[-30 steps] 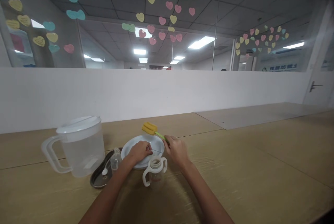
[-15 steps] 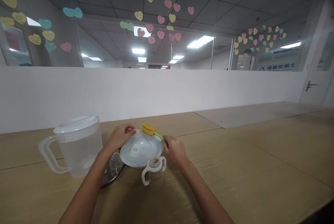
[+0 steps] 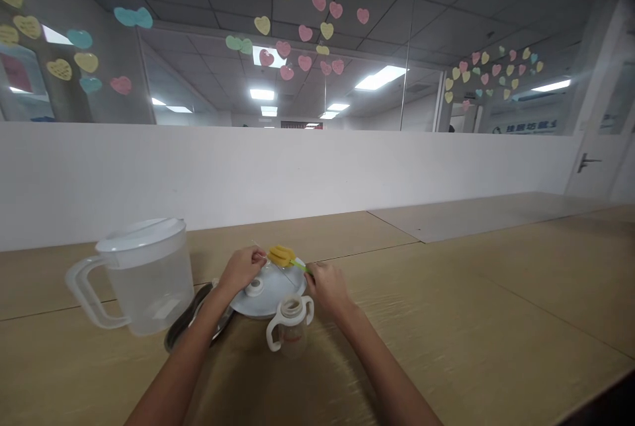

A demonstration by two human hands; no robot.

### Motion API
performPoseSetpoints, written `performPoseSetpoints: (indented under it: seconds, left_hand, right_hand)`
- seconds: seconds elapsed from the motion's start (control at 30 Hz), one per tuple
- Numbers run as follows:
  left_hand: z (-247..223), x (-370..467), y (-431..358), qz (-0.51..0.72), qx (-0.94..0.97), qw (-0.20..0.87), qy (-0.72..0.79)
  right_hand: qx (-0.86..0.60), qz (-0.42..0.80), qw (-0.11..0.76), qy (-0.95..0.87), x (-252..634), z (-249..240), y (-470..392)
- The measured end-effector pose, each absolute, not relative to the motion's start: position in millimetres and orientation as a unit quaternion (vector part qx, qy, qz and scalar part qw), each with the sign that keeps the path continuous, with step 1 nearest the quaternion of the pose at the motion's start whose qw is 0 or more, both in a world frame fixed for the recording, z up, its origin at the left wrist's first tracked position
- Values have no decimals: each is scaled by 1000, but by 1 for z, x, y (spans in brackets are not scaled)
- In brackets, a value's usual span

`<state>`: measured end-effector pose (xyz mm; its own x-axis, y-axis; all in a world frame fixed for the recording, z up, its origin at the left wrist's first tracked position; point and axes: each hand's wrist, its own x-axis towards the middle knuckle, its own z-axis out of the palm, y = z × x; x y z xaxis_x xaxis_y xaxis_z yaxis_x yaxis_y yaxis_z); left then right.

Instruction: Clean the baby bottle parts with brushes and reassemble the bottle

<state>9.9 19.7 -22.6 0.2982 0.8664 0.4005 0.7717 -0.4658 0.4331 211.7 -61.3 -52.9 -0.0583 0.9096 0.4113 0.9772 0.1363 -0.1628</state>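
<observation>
My left hand (image 3: 244, 268) is closed over the far side of a pale shallow bowl (image 3: 268, 303), its fingertips pinching a thin wire-like rod (image 3: 284, 272) that slants across the bowl; a small clear piece by the fingertips is too blurred to name. Wrapped around the green handle of a bottle brush (image 3: 281, 255) is my right hand (image 3: 328, 286), and the brush's yellow sponge head points left, over the bowl close to my left fingers. A white bottle collar ring (image 3: 254, 287) lies in the bowl. In front stands an uncapped clear baby bottle (image 3: 292, 328) with two white handles.
A large translucent lidded pitcher (image 3: 149, 287) stands at the left, its handle facing left. Between it and the bowl lies a dark metal tray (image 3: 179, 331), partly hidden by my left forearm. A white low wall (image 3: 297, 171) runs behind the wooden table (image 3: 446, 320).
My left hand has shifted slightly right, nearer the yellow sponge. The brush and rod have lowered a little over the bowl. The view has turned slightly.
</observation>
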Motion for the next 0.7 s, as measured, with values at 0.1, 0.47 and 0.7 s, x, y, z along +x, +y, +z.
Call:
performPoseSetpoints:
  seconds: [0.1, 0.47, 0.7]
  left_hand:
    - [-28, 12, 22, 281, 803, 67, 521]
    - [-40, 14, 23, 240, 803, 22, 545]
    - [-29, 7, 22, 242, 792, 11, 561]
  right_hand:
    - [-651, -70, 199, -729, 211, -55, -60]
    - [-666, -61, 185, -720, 212, -51, -63]
    - [-676, -58, 195, -708, 211, -48, -64]
